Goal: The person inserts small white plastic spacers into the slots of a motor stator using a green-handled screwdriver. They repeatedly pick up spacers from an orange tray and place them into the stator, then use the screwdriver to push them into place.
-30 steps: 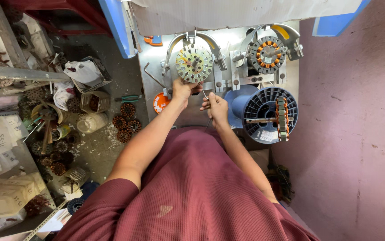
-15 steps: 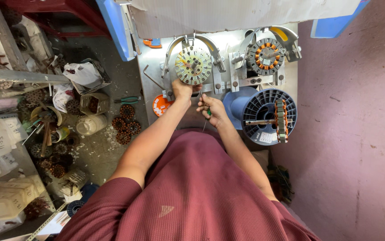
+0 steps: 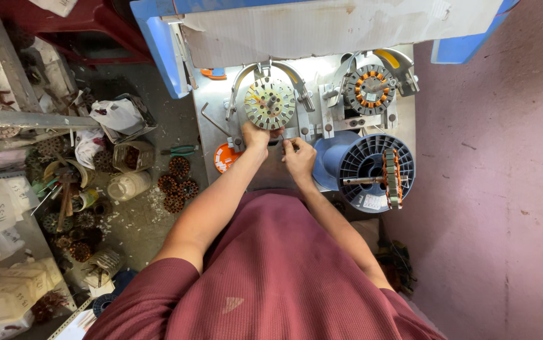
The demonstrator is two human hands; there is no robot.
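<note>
A round stator core (image 3: 270, 102) with a pale slotted face sits on a shaft in the metal winding machine (image 3: 221, 104). My left hand (image 3: 255, 135) reaches up and grips the core's lower edge. Just to its right, below the core, my right hand (image 3: 298, 157) has its fingertips pinched on what looks like a thin wire against the machine plate. A second stator (image 3: 370, 89) with orange-tipped windings is mounted at the machine's right side.
A blue spool (image 3: 364, 171) with another stator (image 3: 391, 177) across it stands at the right. An orange round part (image 3: 224, 157) lies at the plate's left edge. Wound stators (image 3: 175, 182), jars, bags and tools crowd the floor on the left. A pink wall (image 3: 504, 189) is to the right.
My right hand has shifted slightly left and closer to the left hand under the core. The left hand has stayed at the core's lower edge.
</note>
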